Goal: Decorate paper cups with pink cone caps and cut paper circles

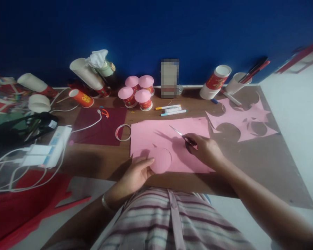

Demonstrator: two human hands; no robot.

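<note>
A round disc of pink paper (160,160) is pinched at its left edge between the thumb and fingers of my left hand (139,172). My right hand (206,149) is closed around the dark handles of a pair of scissors (176,131). Their silver blades point up and to the left, apart from the disc. Beneath both hands lies a stack of pink paper sheets (146,133), on which the shadows of hand and scissors fall.
Pink-topped red paper cups (143,95) and several markers (172,108) stand or lie behind the sheets. A tape roll (123,132) is at left, near a power strip (56,146) with cables. Pink paper scraps (243,116) with round holes lie at right. A phone (169,78) leans at the back.
</note>
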